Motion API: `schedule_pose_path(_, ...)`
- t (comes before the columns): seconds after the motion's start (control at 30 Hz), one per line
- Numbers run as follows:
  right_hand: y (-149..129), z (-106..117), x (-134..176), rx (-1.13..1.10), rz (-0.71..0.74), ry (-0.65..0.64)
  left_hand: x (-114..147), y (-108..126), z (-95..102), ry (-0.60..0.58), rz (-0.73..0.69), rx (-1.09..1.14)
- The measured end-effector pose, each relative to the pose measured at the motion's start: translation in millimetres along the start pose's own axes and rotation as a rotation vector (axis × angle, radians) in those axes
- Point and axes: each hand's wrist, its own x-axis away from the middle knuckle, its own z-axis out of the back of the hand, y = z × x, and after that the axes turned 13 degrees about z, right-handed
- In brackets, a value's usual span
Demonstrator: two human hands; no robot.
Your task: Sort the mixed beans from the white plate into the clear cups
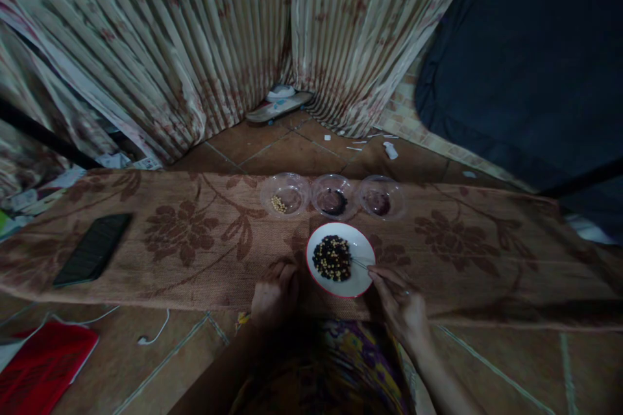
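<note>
My right hand [400, 301] pinches a pair of thin metal tweezers [361, 264] over the right side of a white plate with a red rim [361, 282]. The tips reach the edge of a pile of mixed black and yellow beans [331, 258]. To the left of the plate, my left hand [276, 292] rests on the cloth, fingers curled in, with nothing visible in it. Behind the plate stand three clear plastic bowls in a row. The left bowl [294, 198] has a few yellow beans, the middle bowl [332, 188] black ones, the right bowl [382, 189] dark reddish ones.
A brown flower-patterned cloth [195, 272] covers the long narrow table. A dark phone [93, 249] lies at its left. On the tiled floor beyond are a skateboard [277, 109] and scattered white bits. A striped curtain [219, 45] hangs behind; a red bag [53, 363] lies lower left.
</note>
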Motion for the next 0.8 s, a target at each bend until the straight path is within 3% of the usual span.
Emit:
schedule_pose_path(0.23,-5.5,17.5,-16.2,-0.058,-0.071,0.152,0.4,-3.0,-2.0,0.001,-0.012,0.003)
schedule_pose_path(0.47,18.2,36.0,-79.5,0.03,0.038,0.432,1.4,-8.8,-9.0,0.023,-0.014,0.006)
schedule_pose_path(0.63,43.8,33.7,-99.2,-0.023,0.03,0.403,1.3,-8.9,-10.5,0.052,-0.017,0.006)
schedule_pose_path(0.8,30.2,33.3,-75.5,0.004,0.048,0.416,0.3,-5.3,-5.4,0.057,-0.033,0.0)
